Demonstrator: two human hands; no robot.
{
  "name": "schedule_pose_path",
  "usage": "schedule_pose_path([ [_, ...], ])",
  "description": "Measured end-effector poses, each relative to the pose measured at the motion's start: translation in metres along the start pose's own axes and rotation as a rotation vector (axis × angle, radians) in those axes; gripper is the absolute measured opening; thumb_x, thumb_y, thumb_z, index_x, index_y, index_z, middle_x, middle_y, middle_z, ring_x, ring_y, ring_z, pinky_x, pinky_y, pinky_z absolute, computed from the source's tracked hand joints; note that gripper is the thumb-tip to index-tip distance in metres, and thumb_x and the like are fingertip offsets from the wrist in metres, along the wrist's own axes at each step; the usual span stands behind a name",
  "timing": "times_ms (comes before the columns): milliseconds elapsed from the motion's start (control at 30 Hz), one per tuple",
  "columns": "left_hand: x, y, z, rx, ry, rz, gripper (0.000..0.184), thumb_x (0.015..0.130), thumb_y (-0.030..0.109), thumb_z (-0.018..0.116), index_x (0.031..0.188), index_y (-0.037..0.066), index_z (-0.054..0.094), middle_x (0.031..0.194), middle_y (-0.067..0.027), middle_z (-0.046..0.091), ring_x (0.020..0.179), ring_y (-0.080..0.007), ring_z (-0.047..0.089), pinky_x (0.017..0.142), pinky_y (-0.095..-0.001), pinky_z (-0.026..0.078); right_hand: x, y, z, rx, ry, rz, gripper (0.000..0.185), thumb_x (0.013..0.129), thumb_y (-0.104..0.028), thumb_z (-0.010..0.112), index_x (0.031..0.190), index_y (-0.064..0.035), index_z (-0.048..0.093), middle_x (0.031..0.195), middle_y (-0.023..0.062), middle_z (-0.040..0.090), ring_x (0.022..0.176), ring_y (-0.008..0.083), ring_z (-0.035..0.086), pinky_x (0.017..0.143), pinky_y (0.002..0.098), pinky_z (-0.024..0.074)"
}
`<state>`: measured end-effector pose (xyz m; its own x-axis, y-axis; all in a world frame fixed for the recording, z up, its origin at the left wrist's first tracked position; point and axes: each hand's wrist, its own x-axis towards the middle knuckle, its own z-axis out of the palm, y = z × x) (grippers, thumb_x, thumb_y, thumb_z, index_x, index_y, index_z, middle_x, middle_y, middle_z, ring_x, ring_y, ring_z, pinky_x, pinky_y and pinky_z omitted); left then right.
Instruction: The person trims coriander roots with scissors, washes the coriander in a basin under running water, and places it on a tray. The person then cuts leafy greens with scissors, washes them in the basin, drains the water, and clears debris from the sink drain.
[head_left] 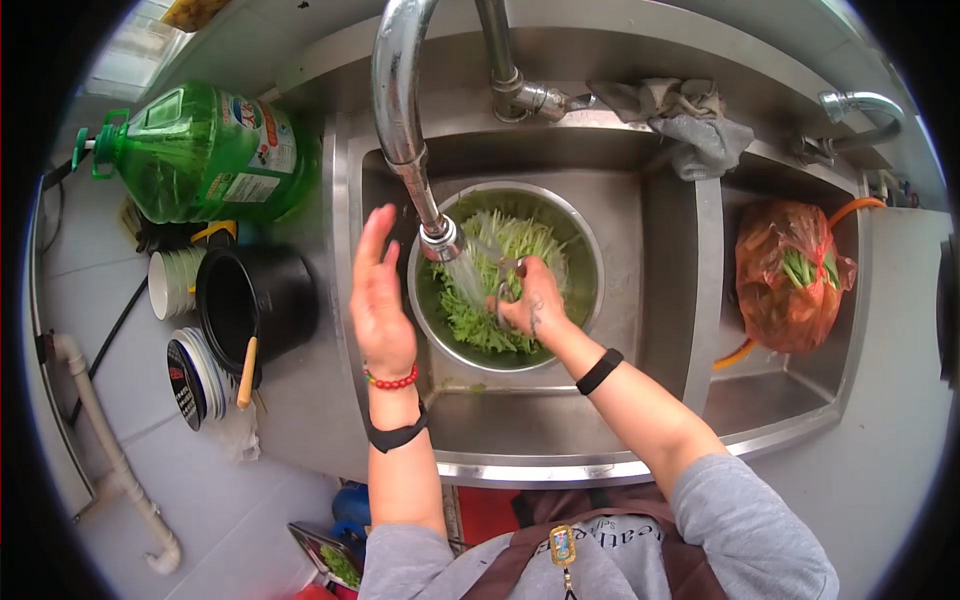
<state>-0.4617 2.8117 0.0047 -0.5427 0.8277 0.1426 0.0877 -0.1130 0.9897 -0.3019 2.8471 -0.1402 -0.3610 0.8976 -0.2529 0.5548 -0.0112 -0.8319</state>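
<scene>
A metal bowl of leafy greens sits in the large sink basin. Water pours onto the greens from the faucet above. My right hand is closed around the handles of a pair of scissors over the greens; the blades point up and left and are partly blurred by the water. My left hand is raised at the bowl's left side, fingers stretched out, holding nothing. It is close to the faucet spout.
Left of the sink stand a green detergent jug, a black pot, stacked bowls and stacked lids or plates. A grey cloth drapes over the divider. In the right basin lies a red plastic bag with vegetables.
</scene>
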Motion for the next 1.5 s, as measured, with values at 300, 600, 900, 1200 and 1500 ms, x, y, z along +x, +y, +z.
schedule_pose_path([
  [300,-0.009,-0.052,0.047,-0.210,-0.097,-0.095,0.042,0.094,0.016,0.058,0.131,-0.002,0.049,0.128,-0.0143,0.057,0.116,-0.0184,0.054,0.099,-0.0327,0.041,-0.026,0.043,-0.044,0.197,0.072,0.243,0.059,0.063,-0.029,0.087,0.093,-0.0023,0.043,0.075,0.0021,0.044,0.066,0.0145,0.042,0.062,0.0302,0.0432],
  [600,-0.055,-0.210,0.076,1.358,-0.420,-0.995,0.120,0.064,0.050,0.081,0.150,0.008,0.008,0.153,-0.0267,-0.005,0.142,-0.0416,0.007,0.107,-0.0627,0.023,-0.042,0.052,-0.085,0.014,-0.115,0.279,0.076,0.061,-0.046,0.085,0.112,0.0021,0.055,0.090,0.0100,0.063,0.083,0.0210,0.061,0.075,0.0344,0.0501],
  [900,-0.063,-0.247,0.043,1.400,-0.454,-0.770,0.087,0.067,0.037,0.082,0.137,0.006,0.040,0.136,-0.0257,0.042,0.125,-0.0396,0.042,0.101,-0.0502,0.041,-0.055,0.059,-0.099,0.007,-0.395,0.349,0.093,0.065,-0.066,0.073,0.119,0.0054,0.052,0.095,0.0167,0.062,0.085,0.0265,0.062,0.075,0.0366,0.0500],
  [1200,-0.037,-0.129,0.017,0.780,-0.419,-0.529,0.081,0.054,0.008,0.081,0.127,0.005,0.044,0.112,-0.0168,0.064,0.104,-0.0323,0.062,0.090,-0.0384,0.049,-0.047,0.009,-0.122,0.328,-1.189,0.684,0.107,0.072,-0.087,0.037,0.150,-0.0145,0.022,0.154,0.0159,0.021,0.141,0.0339,0.020,0.106,0.0588,0.0268],
  [1500,-0.047,-0.094,0.012,0.313,-0.449,-0.739,0.079,0.057,-0.010,0.069,0.130,0.001,0.041,0.112,-0.0081,0.059,0.102,-0.0205,0.059,0.089,-0.0311,0.048,-0.039,0.042,-0.057,-0.160,-0.688,0.130,0.060,0.079,-0.059,0.060,0.073,0.0008,0.066,0.087,0.0233,0.065,0.090,0.0371,0.063,0.081,0.0439,0.0505],
])
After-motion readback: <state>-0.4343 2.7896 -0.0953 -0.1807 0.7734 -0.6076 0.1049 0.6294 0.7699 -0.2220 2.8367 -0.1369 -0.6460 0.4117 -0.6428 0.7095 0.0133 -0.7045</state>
